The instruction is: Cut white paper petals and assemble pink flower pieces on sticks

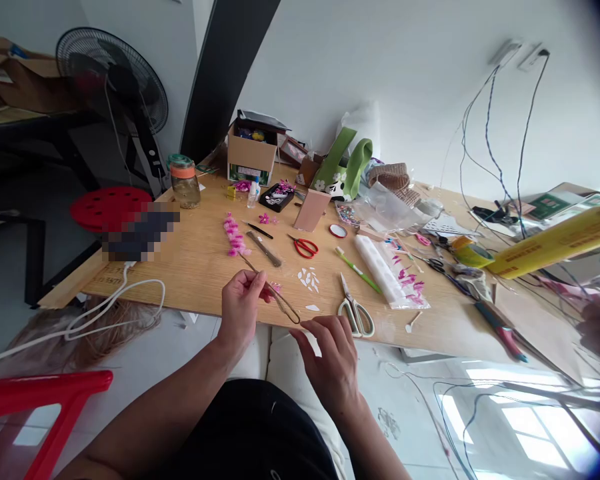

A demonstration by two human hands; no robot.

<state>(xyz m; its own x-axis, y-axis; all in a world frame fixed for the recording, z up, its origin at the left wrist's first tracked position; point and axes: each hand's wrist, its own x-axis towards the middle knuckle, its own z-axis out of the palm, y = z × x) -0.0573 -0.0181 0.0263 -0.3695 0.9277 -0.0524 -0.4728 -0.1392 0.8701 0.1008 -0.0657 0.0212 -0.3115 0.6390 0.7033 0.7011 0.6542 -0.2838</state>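
My left hand point(243, 303) pinches a thin brown stem point(283, 305) between thumb and fingers. One end of the stem, towards me, is bent into a narrow loop. Its far end reaches to a fluffy pink flower spray point(233, 235); I cannot tell whether the two are joined. Beside the loop is my right hand point(333, 360), thumb and fingertips slightly apart, with nothing visible between them. White petal-shaped pieces point(309, 279) lie just beyond my hands. White-handled scissors point(354, 310) rest right of them, and red-handled pliers point(305, 248) farther back.
A dark tweezer-like tool point(261, 231) and a flat grey tool point(265, 250) lie on the wooden table point(205, 267). To the right are a green stick point(357, 270), a white roll point(377, 267) and a yellow roll point(560, 243). A jar point(185, 185) stands back left.
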